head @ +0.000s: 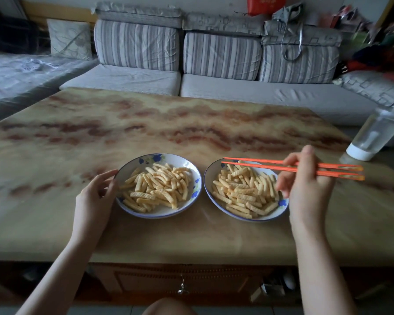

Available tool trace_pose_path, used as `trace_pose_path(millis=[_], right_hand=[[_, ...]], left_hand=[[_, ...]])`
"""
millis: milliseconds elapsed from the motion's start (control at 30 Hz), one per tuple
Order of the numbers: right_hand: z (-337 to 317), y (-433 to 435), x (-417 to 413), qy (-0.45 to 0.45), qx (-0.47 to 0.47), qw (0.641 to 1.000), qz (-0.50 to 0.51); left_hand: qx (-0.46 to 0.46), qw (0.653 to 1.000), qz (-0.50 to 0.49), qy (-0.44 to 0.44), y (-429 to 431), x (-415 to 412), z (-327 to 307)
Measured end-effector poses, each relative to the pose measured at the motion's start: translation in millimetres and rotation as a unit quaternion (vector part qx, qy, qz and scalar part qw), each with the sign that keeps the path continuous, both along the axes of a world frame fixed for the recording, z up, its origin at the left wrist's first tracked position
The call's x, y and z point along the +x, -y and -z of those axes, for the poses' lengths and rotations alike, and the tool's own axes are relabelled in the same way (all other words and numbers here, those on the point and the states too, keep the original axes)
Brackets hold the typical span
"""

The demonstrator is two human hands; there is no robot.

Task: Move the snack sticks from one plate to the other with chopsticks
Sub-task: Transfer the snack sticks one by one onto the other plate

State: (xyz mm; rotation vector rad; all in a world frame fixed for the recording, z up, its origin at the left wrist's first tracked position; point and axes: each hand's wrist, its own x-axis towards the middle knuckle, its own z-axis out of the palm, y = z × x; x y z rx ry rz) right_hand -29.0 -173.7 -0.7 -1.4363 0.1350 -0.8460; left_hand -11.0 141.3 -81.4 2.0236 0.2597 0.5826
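Observation:
Two white plates with blue flower rims sit side by side near the table's front edge. The left plate (192, 165) and the right plate (208, 176) each hold a pile of pale yellow ridged snack sticks (156, 186) (243, 193). My right hand (305, 187) grips a pair of orange chopsticks (255, 163) held nearly level, tips pointing left over the far rim of the right plate with nothing between them. My left hand (96, 192) rests at the left plate's left rim, fingertips touching the edge.
The marbled brown table (168, 123) stretches far behind the plates. A clear bottle with a white base (373, 135) stands at the right edge. A grey striped sofa (214, 64) runs behind the table. A drawer with a metal pull (183, 288) sits under the front edge.

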Motion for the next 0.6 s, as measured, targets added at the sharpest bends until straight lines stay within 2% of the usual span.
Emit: trace_pose_path(millis=[300,467,600], right_hand=[[4.8,30.0,-1.6,-0.027,-0.043,0.997,0.057],[5.9,25.7,3.4,-0.03,-0.074,0.995,0.056],[6.1,19.7,6.4,-0.032,-0.048,0.997,0.043]], left_hand=[[-0.003,1.0,0.004,-0.002,0.1,-0.9,-0.4],[-0.006,1.0,0.007,-0.002,-0.7,-0.9,0.5],[-0.009,1.0,0.008,-0.003,-0.7,0.0,0.1]])
